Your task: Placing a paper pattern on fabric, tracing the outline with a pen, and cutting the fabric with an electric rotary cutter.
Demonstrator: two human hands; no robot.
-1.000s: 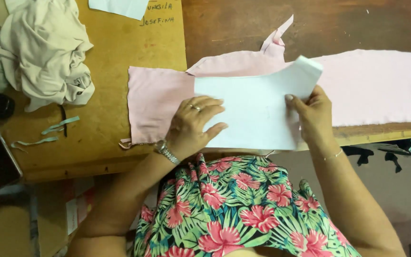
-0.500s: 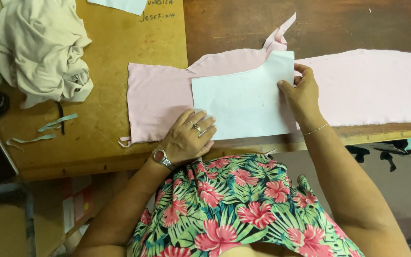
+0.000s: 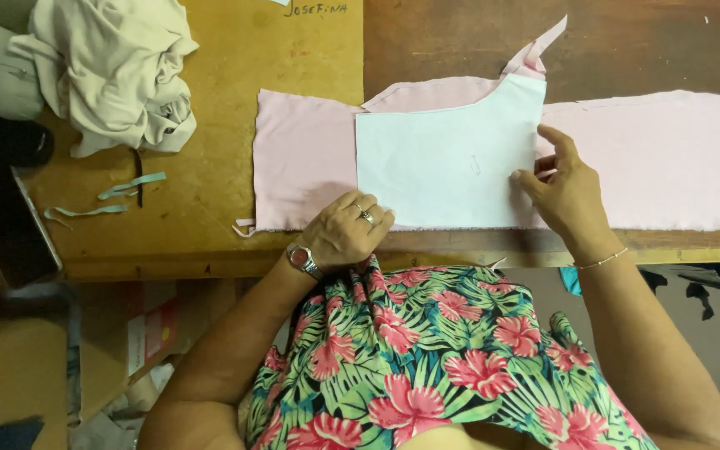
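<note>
A white paper pattern piece [image 3: 447,162] lies flat on a long strip of pale pink fabric [image 3: 652,158] spread along the wooden table's front edge. My left hand [image 3: 347,233], with a ring and a wristwatch, rests curled on the fabric at the pattern's lower left corner. My right hand [image 3: 564,187] presses its fingertips on the pattern's right edge, fingers apart. Neither hand grips anything. A pointed pink fabric tab [image 3: 535,54] sticks up behind the pattern's top right corner.
A heap of cream cloth [image 3: 114,71] sits at the table's back left. Thin teal fabric strips [image 3: 106,200] lie on the tan board [image 3: 210,125]. A dark flat object [image 3: 10,221] lies at the left edge. Cardboard boxes [image 3: 127,350] stand on the floor below.
The pattern, lifted at its right corner a second ago, now lies flat on the pink fabric. My left hand slid off it to the lower left; my right hand moved to its right edge.
</note>
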